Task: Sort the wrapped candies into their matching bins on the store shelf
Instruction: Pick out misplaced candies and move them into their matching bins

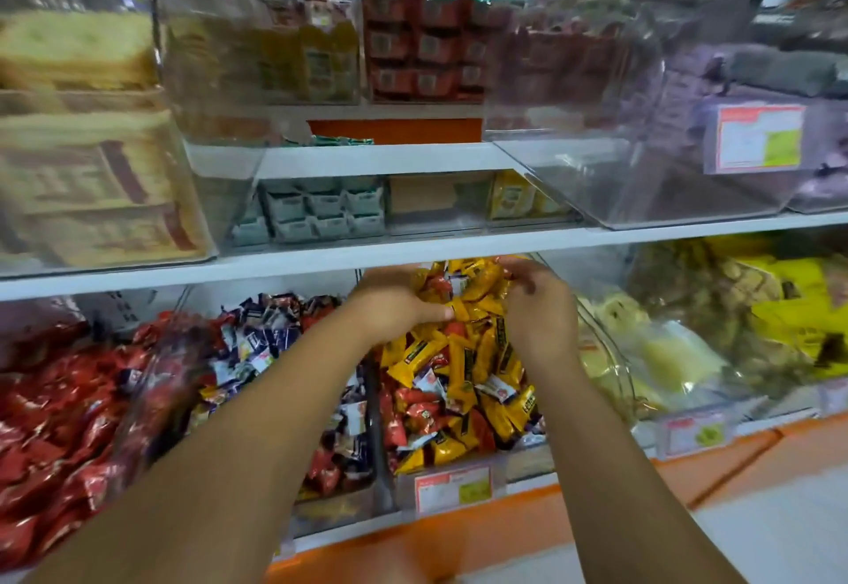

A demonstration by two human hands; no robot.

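Candies [463, 354], yellow mixed with red and white, fill the middle bin [527, 464] of the bottom row. I have both hands in it: my left hand [394, 308] grips a bunch at the heap's top, thumb on a yellow wrapper, and my right hand [541, 308] curls round the same bunch from the other side. Blue-white sweets [261, 335] lie just left.

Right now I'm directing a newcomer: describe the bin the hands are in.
Look just above the orange base. Find the clear bin between the navy candies and the pale bags; it alone holds mostly yellow wrappers with red ones mixed in.
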